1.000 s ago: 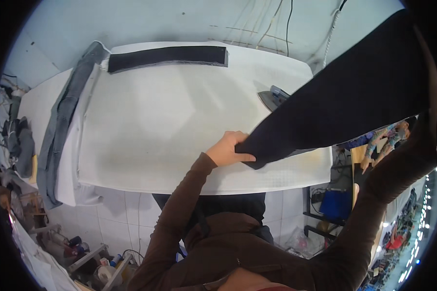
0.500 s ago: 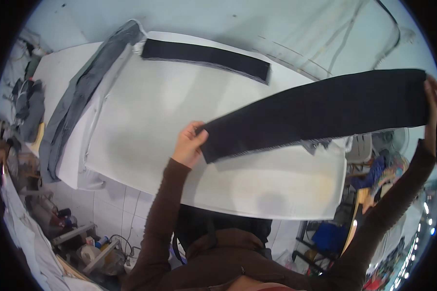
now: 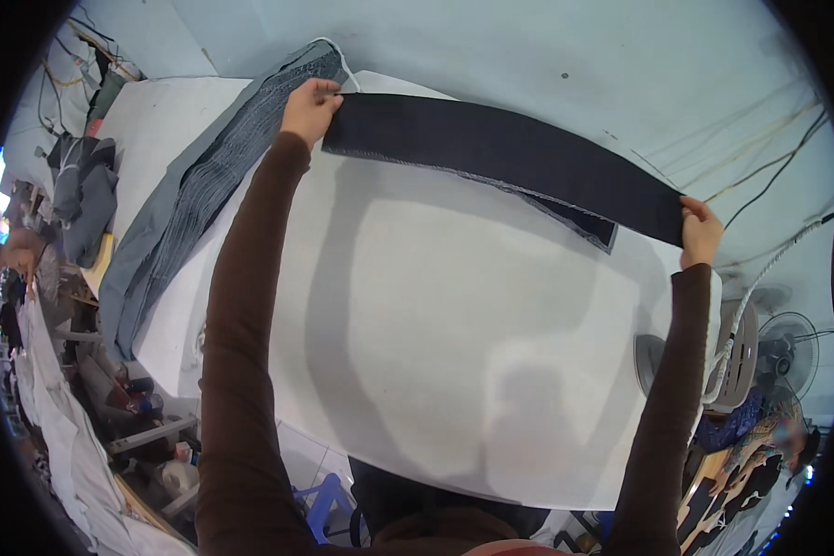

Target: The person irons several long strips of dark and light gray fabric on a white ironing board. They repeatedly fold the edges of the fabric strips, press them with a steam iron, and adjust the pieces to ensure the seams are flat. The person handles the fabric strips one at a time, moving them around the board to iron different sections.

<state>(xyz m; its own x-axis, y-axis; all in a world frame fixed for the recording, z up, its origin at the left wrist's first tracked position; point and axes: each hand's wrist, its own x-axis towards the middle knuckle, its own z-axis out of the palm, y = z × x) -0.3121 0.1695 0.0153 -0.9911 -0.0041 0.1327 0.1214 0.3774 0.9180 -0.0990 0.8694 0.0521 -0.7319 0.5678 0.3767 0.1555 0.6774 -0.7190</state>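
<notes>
A long dark fabric strip [image 3: 510, 153] with overlocked edges is stretched between my two hands over the far side of the white table [image 3: 454, 315]. My left hand [image 3: 311, 109] pinches its left end, close to a pile of grey fabric pieces [image 3: 204, 176]. At the opposite end, my right hand [image 3: 701, 230] grips the strip's short edge, lower in the picture. Under the held strip lies a second dark strip [image 3: 579, 222]; only its right part shows.
Beside my right forearm is a dark grey rounded object [image 3: 650, 360], partly hidden. A fan [image 3: 788, 363], a beige plastic chair [image 3: 737, 366] and a white twisted cord [image 3: 760, 273] are at the right. Dark garments [image 3: 83, 204] hang at the left; a blue stool [image 3: 324, 508] stands below.
Both hands have carried the strip away from me and leftward, from above the table's right side to over the strip lying at the back. My right hand came down.
</notes>
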